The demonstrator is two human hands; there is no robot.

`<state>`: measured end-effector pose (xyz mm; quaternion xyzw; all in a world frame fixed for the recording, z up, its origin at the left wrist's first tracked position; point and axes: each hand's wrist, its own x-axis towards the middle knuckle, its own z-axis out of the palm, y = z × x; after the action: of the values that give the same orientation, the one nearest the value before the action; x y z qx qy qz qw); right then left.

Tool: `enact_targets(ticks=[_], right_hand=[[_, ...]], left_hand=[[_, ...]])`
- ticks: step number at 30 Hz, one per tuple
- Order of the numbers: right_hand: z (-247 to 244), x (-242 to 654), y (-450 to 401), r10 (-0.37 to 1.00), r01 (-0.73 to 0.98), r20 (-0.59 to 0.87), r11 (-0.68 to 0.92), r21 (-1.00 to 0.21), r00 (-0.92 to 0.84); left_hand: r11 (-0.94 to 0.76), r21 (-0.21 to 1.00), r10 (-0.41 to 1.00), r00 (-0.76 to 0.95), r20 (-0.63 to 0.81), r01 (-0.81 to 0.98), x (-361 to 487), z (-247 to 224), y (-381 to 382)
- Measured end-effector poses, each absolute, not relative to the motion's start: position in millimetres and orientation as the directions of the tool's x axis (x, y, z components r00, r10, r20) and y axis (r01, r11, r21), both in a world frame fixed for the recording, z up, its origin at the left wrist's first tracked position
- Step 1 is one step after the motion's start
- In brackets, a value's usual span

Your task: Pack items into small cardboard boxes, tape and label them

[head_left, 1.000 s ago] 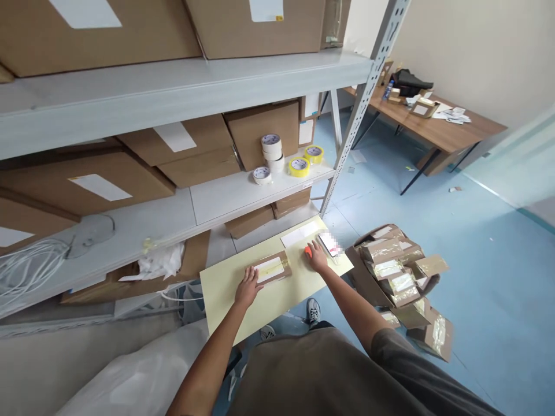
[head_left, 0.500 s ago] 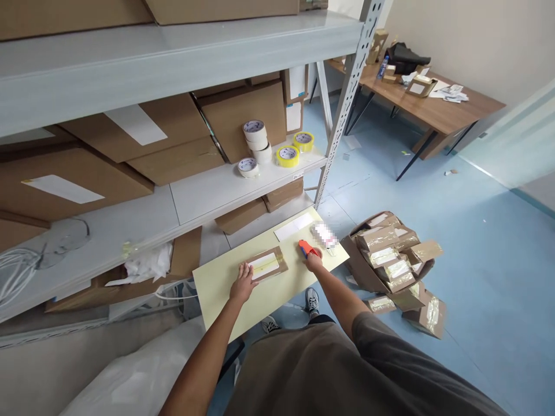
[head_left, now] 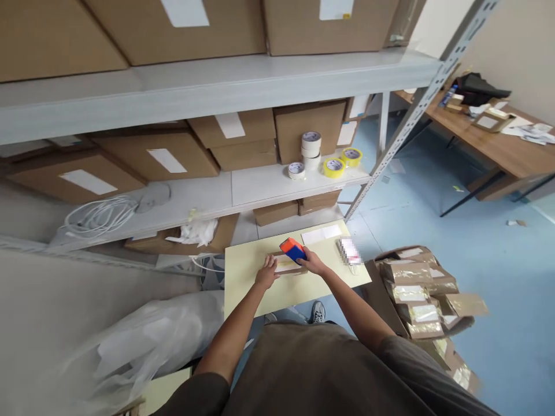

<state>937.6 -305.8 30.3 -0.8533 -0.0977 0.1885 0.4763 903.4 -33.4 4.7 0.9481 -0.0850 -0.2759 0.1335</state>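
Note:
A small cardboard box (head_left: pixel 289 269) with a white label lies flat on the pale yellow tabletop (head_left: pixel 245 292). My left hand (head_left: pixel 267 272) grips its left end, fingers over the top edge. My right hand (head_left: pixel 313 262) is closed around a tape dispenser (head_left: pixel 293 251), orange and blue, held over the right part of the box. The dispenser and my hands cover much of the label. Whether the dispenser touches the box I cannot tell. White paper (head_left: pixel 321 233) and a blurred-out phone-like object (head_left: pixel 349 251) lie on the tabletop to the right.
A grey shelf rack (head_left: pixel 269 193) behind the table bears large cartons, white tape rolls (head_left: pixel 311 144), yellow tape rolls (head_left: pixel 333 167) and coiled white cable (head_left: pixel 102 215). On the floor at right, a carton (head_left: pixel 384 294) overflows with taped boxes. A wooden desk (head_left: pixel 498 147) stands beyond.
My right hand has brought the tape dispenser from the tabletop's right side leftward over the box. My left hand stays at the box's left end. The camera view has shifted.

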Motion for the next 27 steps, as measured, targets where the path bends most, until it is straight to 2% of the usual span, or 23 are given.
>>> enact_targets(ticks=[5,10,15,18,20,22,27], right_hand=[[34.2,942.1,-293.6,0.509,0.032,-0.199,-0.408,-0.912,0.838],[22.2,948.0,-308.3,0.552,-0.064,-0.228,-0.3,-0.952,0.802],[19.3,950.9,-308.7,0.59,-0.087,-0.21,-0.231,-0.969,0.78],[23.7,951.1,-308.1,0.614,-0.072,-0.211,-0.243,-0.967,0.761],[29.2,950.9,-308.3,0.616,-0.044,-0.216,-0.282,-0.958,0.757],[36.0,950.9,-308.9,0.613,-0.017,-0.224,-0.324,-0.946,0.758],[50.7,951.6,-311.3,0.627,0.031,-0.217,-0.36,-0.932,0.749]], left_hand=[[-0.926,0.379,-0.207,0.84,-0.502,-0.001,901.5,10.4,-36.8],[-0.809,0.581,-0.183,0.902,-0.392,0.089,901.2,16.1,-32.2],[-0.522,0.816,0.07,0.966,-0.25,0.249,904.9,24.2,-35.1],[-0.24,0.923,0.121,0.953,-0.278,0.3,911.8,31.0,-45.9],[-0.066,0.934,0.062,0.936,-0.347,0.35,916.9,36.0,-54.0],[0.006,0.927,0.006,0.927,-0.376,0.376,921.0,40.6,-60.1],[-0.026,0.951,0.093,0.948,-0.305,0.309,924.8,46.7,-62.6]])
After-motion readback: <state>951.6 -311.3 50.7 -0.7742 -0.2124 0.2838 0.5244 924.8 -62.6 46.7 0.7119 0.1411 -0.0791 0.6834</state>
